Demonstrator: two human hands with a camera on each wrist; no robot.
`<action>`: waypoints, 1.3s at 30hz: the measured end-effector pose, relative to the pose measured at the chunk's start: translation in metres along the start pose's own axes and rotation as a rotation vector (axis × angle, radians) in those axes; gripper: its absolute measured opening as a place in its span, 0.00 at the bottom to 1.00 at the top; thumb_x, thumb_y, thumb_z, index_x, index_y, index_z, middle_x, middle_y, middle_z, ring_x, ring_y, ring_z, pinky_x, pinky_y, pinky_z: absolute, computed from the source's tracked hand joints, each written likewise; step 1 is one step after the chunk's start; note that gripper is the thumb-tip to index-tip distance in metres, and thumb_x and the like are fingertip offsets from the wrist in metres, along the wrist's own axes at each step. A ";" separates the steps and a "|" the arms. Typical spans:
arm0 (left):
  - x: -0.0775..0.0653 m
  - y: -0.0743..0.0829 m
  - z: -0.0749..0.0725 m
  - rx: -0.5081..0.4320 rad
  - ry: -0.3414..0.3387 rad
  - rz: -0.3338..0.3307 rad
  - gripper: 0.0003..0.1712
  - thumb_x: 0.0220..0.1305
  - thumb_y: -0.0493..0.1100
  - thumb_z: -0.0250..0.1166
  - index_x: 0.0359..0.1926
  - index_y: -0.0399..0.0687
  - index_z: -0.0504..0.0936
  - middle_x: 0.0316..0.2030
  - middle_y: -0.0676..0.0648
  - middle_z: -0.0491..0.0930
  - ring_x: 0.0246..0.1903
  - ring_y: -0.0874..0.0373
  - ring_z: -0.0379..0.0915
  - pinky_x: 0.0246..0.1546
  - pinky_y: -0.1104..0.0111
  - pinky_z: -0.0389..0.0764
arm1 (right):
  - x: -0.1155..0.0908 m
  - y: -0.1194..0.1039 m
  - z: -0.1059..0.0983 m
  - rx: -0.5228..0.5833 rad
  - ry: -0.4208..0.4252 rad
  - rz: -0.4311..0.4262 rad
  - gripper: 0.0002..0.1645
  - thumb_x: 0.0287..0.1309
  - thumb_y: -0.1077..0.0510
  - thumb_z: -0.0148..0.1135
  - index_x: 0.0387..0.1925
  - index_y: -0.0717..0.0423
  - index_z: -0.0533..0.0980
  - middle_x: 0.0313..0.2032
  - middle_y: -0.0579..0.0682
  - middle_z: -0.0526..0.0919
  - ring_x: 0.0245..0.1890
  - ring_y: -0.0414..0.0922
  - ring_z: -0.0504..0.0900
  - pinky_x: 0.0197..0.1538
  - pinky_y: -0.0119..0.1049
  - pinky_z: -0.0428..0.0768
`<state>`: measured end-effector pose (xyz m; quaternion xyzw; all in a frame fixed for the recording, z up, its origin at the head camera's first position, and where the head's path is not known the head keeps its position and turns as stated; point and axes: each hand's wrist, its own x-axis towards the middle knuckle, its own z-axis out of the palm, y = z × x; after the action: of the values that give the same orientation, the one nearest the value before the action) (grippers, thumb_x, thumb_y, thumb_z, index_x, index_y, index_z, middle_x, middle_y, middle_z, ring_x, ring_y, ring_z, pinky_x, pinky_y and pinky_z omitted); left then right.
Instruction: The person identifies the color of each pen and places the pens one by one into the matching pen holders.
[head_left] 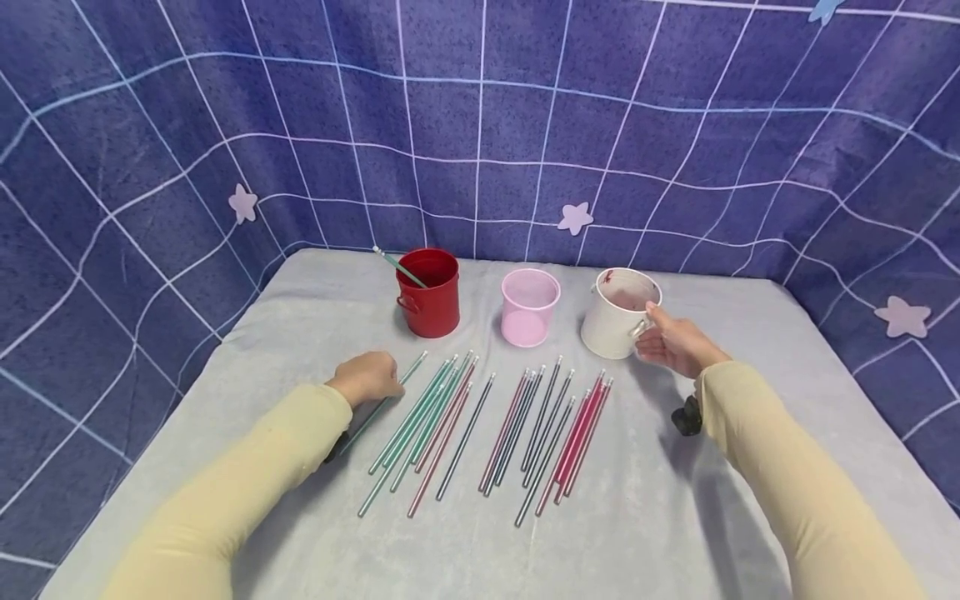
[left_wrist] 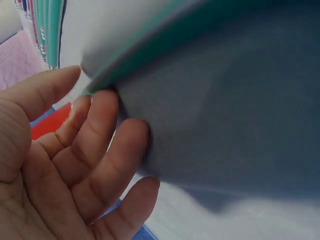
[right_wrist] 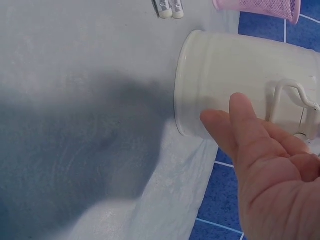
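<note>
A green pencil [head_left: 412,368] slants across the cloth at the left, and my left hand [head_left: 367,377] pinches it near its middle. In the left wrist view, the thumb and bent fingers [left_wrist: 107,115] lie around its shaft. A white bucket [head_left: 606,327] stands at the back right. My right hand [head_left: 678,343] is at its right side, thumb at the rim, other fingers against the wall by the handle [right_wrist: 290,95]. A red bucket [head_left: 437,308] holds a green pencil [head_left: 401,268] leaning over its rim. Between the buckets stands a pink mesh cup [head_left: 527,321].
Loose pencils lie in rough groups across the cloth-covered table [head_left: 300,308]: several green [head_left: 420,417], several dark [head_left: 540,425] and several red ones [head_left: 581,442]. A blue gridded curtain [head_left: 480,125] hangs behind the table and at both sides.
</note>
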<state>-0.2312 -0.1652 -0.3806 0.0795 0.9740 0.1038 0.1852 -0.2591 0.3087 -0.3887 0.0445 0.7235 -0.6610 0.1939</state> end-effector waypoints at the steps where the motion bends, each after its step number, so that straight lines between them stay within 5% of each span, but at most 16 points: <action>1: 0.000 -0.001 0.000 -0.002 -0.003 -0.004 0.18 0.56 0.41 0.61 0.13 0.50 0.66 0.11 0.54 0.63 0.14 0.60 0.59 0.16 0.69 0.61 | 0.001 0.002 -0.002 0.009 -0.002 -0.002 0.57 0.64 0.32 0.47 0.58 0.88 0.55 0.40 0.65 0.78 0.37 0.44 0.82 0.47 0.37 0.80; 9: 0.005 0.002 0.001 0.038 -0.023 -0.004 0.15 0.53 0.41 0.65 0.14 0.49 0.71 0.13 0.51 0.73 0.14 0.58 0.65 0.16 0.67 0.66 | -0.014 -0.014 0.017 -0.075 0.061 0.028 0.52 0.70 0.36 0.31 0.59 0.90 0.51 0.44 0.64 0.77 0.36 0.38 0.81 0.53 0.39 0.77; 14: 0.004 0.006 -0.005 0.027 -0.021 0.022 0.14 0.50 0.43 0.65 0.15 0.49 0.71 0.15 0.51 0.72 0.16 0.58 0.65 0.17 0.67 0.66 | -0.017 -0.019 0.022 -0.071 0.071 0.054 0.50 0.71 0.38 0.29 0.60 0.90 0.50 0.53 0.77 0.70 0.38 0.40 0.80 0.57 0.41 0.74; 18: 0.001 0.005 -0.033 -0.114 0.079 0.111 0.11 0.50 0.41 0.61 0.14 0.49 0.74 0.13 0.52 0.74 0.14 0.59 0.69 0.18 0.68 0.67 | -0.016 -0.019 0.026 -0.058 0.078 0.056 0.51 0.70 0.37 0.30 0.61 0.88 0.49 0.61 0.82 0.57 0.46 0.47 0.79 0.60 0.43 0.70; 24: -0.005 0.012 -0.075 -0.287 0.185 0.230 0.07 0.54 0.40 0.59 0.22 0.44 0.78 0.19 0.48 0.80 0.16 0.60 0.77 0.22 0.68 0.73 | -0.017 -0.019 0.025 -0.069 0.089 0.055 0.52 0.70 0.37 0.30 0.60 0.90 0.50 0.60 0.81 0.60 0.43 0.44 0.80 0.58 0.40 0.73; 30: -0.014 0.019 -0.093 -0.346 0.249 0.254 0.06 0.55 0.41 0.60 0.25 0.42 0.79 0.19 0.51 0.81 0.16 0.60 0.77 0.23 0.68 0.71 | -0.017 -0.019 0.021 -0.095 0.097 0.045 0.52 0.70 0.36 0.30 0.59 0.90 0.52 0.52 0.74 0.71 0.38 0.40 0.80 0.56 0.40 0.75; 35: -0.018 0.021 -0.103 -0.433 0.387 0.223 0.08 0.56 0.42 0.60 0.29 0.41 0.80 0.21 0.50 0.82 0.17 0.65 0.76 0.25 0.67 0.69 | -0.017 -0.018 0.023 -0.079 0.098 0.048 0.52 0.70 0.37 0.31 0.59 0.90 0.51 0.48 0.70 0.74 0.38 0.41 0.81 0.58 0.41 0.73; 39: -0.019 0.022 -0.108 -0.529 0.530 0.200 0.09 0.57 0.42 0.60 0.32 0.39 0.80 0.26 0.45 0.85 0.17 0.70 0.75 0.26 0.70 0.70 | -0.017 -0.017 0.025 -0.087 0.094 0.048 0.52 0.70 0.37 0.29 0.60 0.90 0.50 0.54 0.77 0.68 0.40 0.41 0.81 0.59 0.42 0.72</action>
<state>-0.2519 -0.1663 -0.2708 0.0942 0.9150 0.3860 -0.0700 -0.2437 0.2855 -0.3681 0.0846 0.7586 -0.6213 0.1771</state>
